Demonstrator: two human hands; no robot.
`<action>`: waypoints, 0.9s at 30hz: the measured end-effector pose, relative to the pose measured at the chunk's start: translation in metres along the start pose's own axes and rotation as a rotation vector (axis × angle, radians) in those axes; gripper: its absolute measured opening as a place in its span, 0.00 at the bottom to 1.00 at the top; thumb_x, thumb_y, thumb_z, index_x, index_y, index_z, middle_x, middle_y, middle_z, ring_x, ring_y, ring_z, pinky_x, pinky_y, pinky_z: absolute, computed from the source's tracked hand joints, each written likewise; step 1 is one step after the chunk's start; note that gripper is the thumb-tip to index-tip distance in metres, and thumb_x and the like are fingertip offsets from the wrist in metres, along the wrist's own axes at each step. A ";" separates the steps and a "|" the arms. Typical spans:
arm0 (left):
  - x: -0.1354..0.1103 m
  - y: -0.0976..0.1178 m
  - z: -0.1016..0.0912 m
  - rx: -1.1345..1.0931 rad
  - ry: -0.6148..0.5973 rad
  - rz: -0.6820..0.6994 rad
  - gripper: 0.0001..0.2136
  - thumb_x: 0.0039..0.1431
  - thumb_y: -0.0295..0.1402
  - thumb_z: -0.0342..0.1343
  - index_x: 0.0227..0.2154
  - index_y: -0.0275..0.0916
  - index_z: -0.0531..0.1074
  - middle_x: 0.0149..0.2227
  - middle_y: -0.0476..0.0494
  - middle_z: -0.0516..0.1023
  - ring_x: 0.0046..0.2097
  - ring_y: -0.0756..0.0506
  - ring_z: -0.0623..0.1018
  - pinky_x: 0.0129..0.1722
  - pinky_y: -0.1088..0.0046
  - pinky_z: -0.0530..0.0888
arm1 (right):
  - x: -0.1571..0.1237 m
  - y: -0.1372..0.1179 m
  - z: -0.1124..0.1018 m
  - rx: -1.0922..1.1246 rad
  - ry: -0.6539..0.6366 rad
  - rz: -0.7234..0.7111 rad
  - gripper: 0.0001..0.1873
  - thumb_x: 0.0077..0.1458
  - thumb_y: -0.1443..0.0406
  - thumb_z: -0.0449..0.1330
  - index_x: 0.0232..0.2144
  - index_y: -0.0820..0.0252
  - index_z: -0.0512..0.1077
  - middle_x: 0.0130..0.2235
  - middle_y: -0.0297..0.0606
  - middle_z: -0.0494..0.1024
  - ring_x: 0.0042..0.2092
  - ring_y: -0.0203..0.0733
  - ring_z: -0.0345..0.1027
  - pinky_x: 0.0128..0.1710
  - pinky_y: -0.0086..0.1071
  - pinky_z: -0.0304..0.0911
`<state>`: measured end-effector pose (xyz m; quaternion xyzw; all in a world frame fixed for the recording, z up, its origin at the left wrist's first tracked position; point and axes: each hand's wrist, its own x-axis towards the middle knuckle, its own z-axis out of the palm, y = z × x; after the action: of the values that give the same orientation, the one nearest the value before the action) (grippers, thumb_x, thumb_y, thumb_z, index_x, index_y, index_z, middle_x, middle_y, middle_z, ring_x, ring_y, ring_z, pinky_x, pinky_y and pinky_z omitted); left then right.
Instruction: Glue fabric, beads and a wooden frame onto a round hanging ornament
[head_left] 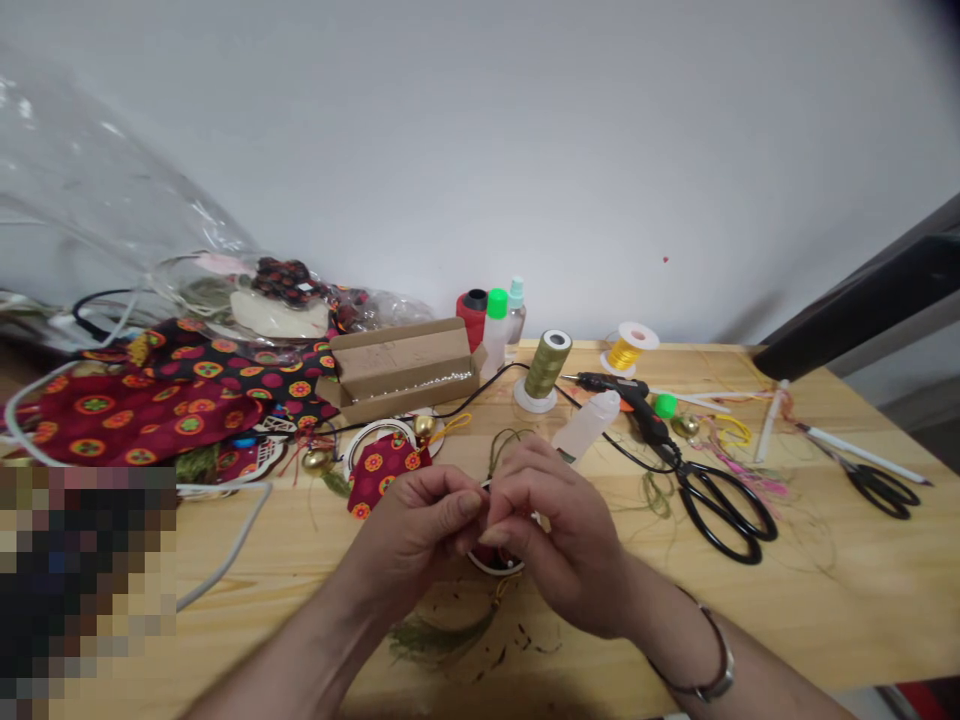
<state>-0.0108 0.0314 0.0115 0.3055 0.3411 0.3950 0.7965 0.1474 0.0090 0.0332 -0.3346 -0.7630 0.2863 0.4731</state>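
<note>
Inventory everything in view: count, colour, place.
plastic bag: 1, clear, far left
patterned fabric: pile, red and black, left
flowered piece: 1, red, centre left
cardboard box: 1, brown, centre left
bottles: 3, whitish or clear, centre
cone: 1, red, beside box
thread spools: 2, olive and yellow, rear
glue gun: 1, black, right
scissors: 2, black handles, right
balls: 3, gold, scattered
thread scraps: uncounted, green and pink, right
tassel: 1, green, bottom centre
round piece: 1, white-rimmed, centre
table: 1, pale wood, beneath
bracelet: 1, dark, right wrist
left hand: 1, bare, centre
right hand: 1, bare, centre
</note>
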 end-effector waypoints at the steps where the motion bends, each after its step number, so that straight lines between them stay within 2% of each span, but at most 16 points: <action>1: 0.001 0.001 0.000 -0.024 0.016 0.005 0.12 0.38 0.37 0.70 0.17 0.35 0.74 0.14 0.52 0.69 0.18 0.56 0.63 0.19 0.81 0.59 | 0.001 -0.006 0.000 -0.025 -0.046 -0.033 0.09 0.60 0.68 0.53 0.27 0.59 0.66 0.29 0.35 0.71 0.36 0.38 0.63 0.41 0.36 0.62; 4: 0.003 0.005 -0.001 -0.062 0.052 0.006 0.12 0.41 0.36 0.69 0.18 0.34 0.73 0.14 0.53 0.66 0.18 0.57 0.61 0.18 0.81 0.57 | 0.001 -0.025 0.004 -0.123 -0.273 -0.175 0.12 0.62 0.67 0.51 0.25 0.59 0.66 0.27 0.32 0.73 0.34 0.35 0.64 0.41 0.31 0.62; 6: 0.003 0.007 -0.002 -0.088 0.034 0.004 0.11 0.43 0.35 0.67 0.19 0.34 0.73 0.15 0.53 0.65 0.18 0.57 0.61 0.18 0.81 0.57 | -0.005 -0.029 0.012 -0.205 -0.399 -0.277 0.17 0.65 0.67 0.48 0.23 0.58 0.66 0.25 0.30 0.72 0.32 0.33 0.64 0.36 0.27 0.62; 7: 0.004 0.007 -0.002 -0.106 0.018 0.006 0.10 0.44 0.34 0.66 0.20 0.33 0.72 0.16 0.52 0.66 0.18 0.57 0.61 0.18 0.82 0.57 | -0.011 -0.028 0.016 -0.219 -0.430 -0.310 0.20 0.66 0.66 0.44 0.23 0.58 0.66 0.25 0.29 0.72 0.30 0.31 0.64 0.33 0.26 0.61; 9: 0.003 0.009 -0.002 -0.158 -0.022 -0.001 0.09 0.45 0.31 0.65 0.20 0.34 0.71 0.18 0.51 0.68 0.19 0.57 0.62 0.19 0.82 0.58 | -0.025 -0.021 0.022 -0.192 -0.395 -0.330 0.28 0.68 0.64 0.34 0.20 0.57 0.64 0.21 0.28 0.69 0.24 0.29 0.60 0.27 0.26 0.60; 10: 0.003 0.010 -0.002 -0.191 -0.039 -0.015 0.08 0.45 0.30 0.64 0.20 0.34 0.70 0.19 0.51 0.68 0.19 0.57 0.62 0.19 0.82 0.59 | -0.034 -0.018 0.023 -0.168 -0.363 -0.322 0.31 0.68 0.62 0.30 0.19 0.56 0.62 0.19 0.27 0.67 0.21 0.29 0.58 0.24 0.26 0.59; 13: 0.001 0.012 -0.001 -0.266 -0.037 -0.054 0.11 0.46 0.29 0.60 0.15 0.37 0.65 0.16 0.52 0.63 0.18 0.55 0.61 0.18 0.80 0.60 | -0.053 -0.015 0.013 -0.122 -0.435 -0.193 0.29 0.68 0.62 0.33 0.16 0.56 0.56 0.17 0.26 0.65 0.20 0.28 0.58 0.23 0.24 0.60; 15: 0.001 0.013 -0.001 -0.261 0.001 -0.003 0.15 0.48 0.29 0.58 0.12 0.38 0.61 0.13 0.53 0.60 0.17 0.55 0.57 0.17 0.79 0.58 | -0.058 -0.024 -0.003 -0.102 -0.532 -0.113 0.27 0.68 0.64 0.38 0.16 0.56 0.56 0.18 0.26 0.67 0.22 0.28 0.61 0.27 0.23 0.62; 16: 0.000 0.013 -0.001 -0.243 0.016 0.042 0.16 0.50 0.30 0.58 0.12 0.38 0.61 0.12 0.54 0.58 0.17 0.55 0.56 0.17 0.78 0.58 | -0.059 -0.030 -0.013 -0.120 -0.621 -0.056 0.24 0.67 0.65 0.43 0.17 0.56 0.58 0.20 0.27 0.70 0.24 0.29 0.64 0.29 0.23 0.64; 18: 0.000 0.013 -0.002 -0.188 0.025 0.142 0.17 0.52 0.31 0.58 0.11 0.38 0.62 0.11 0.54 0.57 0.17 0.54 0.55 0.18 0.77 0.59 | -0.060 -0.042 -0.035 -0.230 -0.713 0.092 0.15 0.61 0.67 0.54 0.21 0.56 0.65 0.25 0.30 0.74 0.30 0.33 0.68 0.32 0.25 0.66; 20: 0.000 0.012 -0.004 -0.134 0.034 0.232 0.17 0.52 0.32 0.60 0.12 0.37 0.64 0.14 0.53 0.60 0.19 0.54 0.59 0.20 0.78 0.61 | -0.066 -0.048 -0.058 -0.343 -0.653 0.218 0.06 0.57 0.71 0.57 0.32 0.55 0.71 0.33 0.35 0.77 0.37 0.37 0.72 0.34 0.25 0.68; 22: 0.001 0.012 -0.005 -0.117 0.054 0.302 0.14 0.49 0.31 0.63 0.14 0.36 0.67 0.21 0.50 0.68 0.24 0.54 0.63 0.21 0.79 0.62 | -0.078 -0.046 -0.078 -0.425 -0.484 0.294 0.13 0.57 0.71 0.56 0.44 0.55 0.70 0.38 0.38 0.78 0.38 0.38 0.73 0.36 0.26 0.69; 23: 0.002 0.012 -0.005 -0.127 0.066 0.326 0.09 0.47 0.29 0.64 0.17 0.36 0.70 0.27 0.49 0.71 0.27 0.54 0.65 0.22 0.80 0.63 | -0.086 -0.043 -0.087 -0.469 -0.381 0.301 0.13 0.57 0.69 0.55 0.45 0.55 0.69 0.36 0.38 0.78 0.36 0.37 0.73 0.33 0.25 0.70; 24: 0.003 0.012 -0.005 -0.142 0.077 0.341 0.05 0.45 0.28 0.65 0.23 0.37 0.73 0.31 0.49 0.73 0.29 0.53 0.67 0.23 0.80 0.64 | -0.094 -0.039 -0.094 -0.536 -0.250 0.340 0.09 0.58 0.68 0.55 0.42 0.54 0.70 0.34 0.36 0.78 0.34 0.37 0.74 0.31 0.25 0.69; 25: 0.005 0.012 -0.006 -0.153 0.087 0.349 0.07 0.44 0.27 0.65 0.29 0.39 0.75 0.33 0.48 0.74 0.31 0.53 0.68 0.24 0.80 0.65 | -0.102 -0.034 -0.099 -0.600 -0.179 0.415 0.05 0.59 0.66 0.55 0.35 0.55 0.71 0.29 0.34 0.77 0.29 0.37 0.72 0.26 0.25 0.68; 27: 0.007 0.011 -0.007 -0.156 0.099 0.363 0.16 0.45 0.26 0.65 0.39 0.41 0.75 0.30 0.49 0.74 0.31 0.52 0.69 0.27 0.78 0.66 | -0.115 -0.025 -0.103 -0.749 -0.035 0.507 0.15 0.59 0.61 0.55 0.21 0.56 0.66 0.17 0.30 0.68 0.19 0.35 0.63 0.17 0.25 0.59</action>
<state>-0.0175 0.0443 0.0140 0.2797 0.2874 0.5717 0.7158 0.2733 -0.0839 0.0316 -0.6543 -0.7158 0.1028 0.2215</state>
